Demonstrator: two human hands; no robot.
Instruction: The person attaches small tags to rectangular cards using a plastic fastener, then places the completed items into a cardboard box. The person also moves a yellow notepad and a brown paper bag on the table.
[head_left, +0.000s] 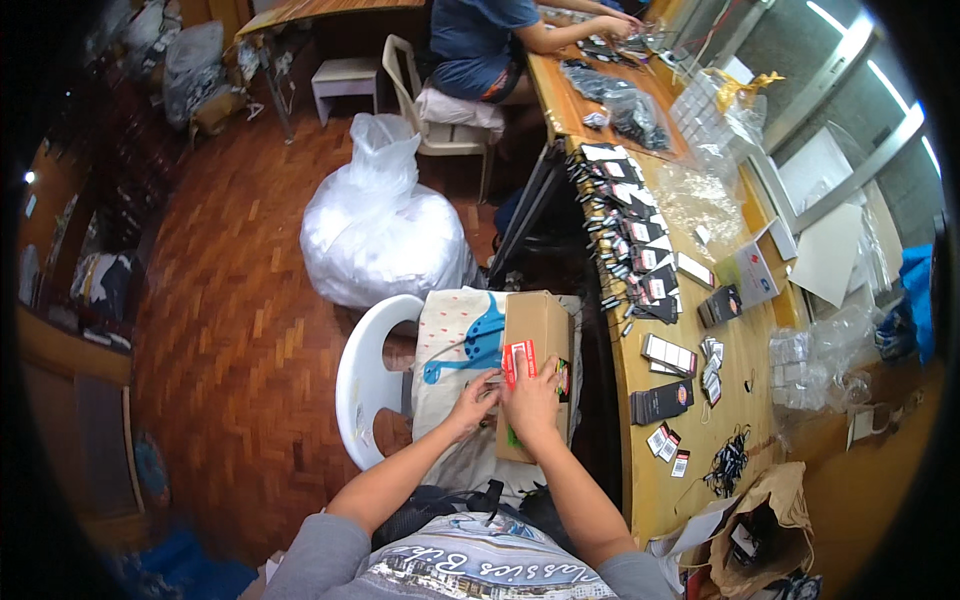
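Note:
A brown cardboard box (533, 318) lies lengthwise on a cloth with a blue dinosaur print (470, 335), draped over a white plastic chair (360, 385). My right hand (533, 405) rests over the box, its fingers closed around a red printed card (519, 362) whose upper part shows past them. Close beside it, to the left, my left hand (474, 405) has its fingertips pinched together near the card's edge; what they hold is too small to make out. Small green and dark printed pieces (563, 380) show at the box's right side, partly behind my right hand.
On the wooden table (655, 490) to my right lie rows of black tagged items (630, 235), stacks of black cards (660, 402), and a bundle of black cords (728, 460). A paper bag (770, 525) stands near its front. A large stuffed plastic bag (385, 230) sits ahead; another person (485, 45) works beyond.

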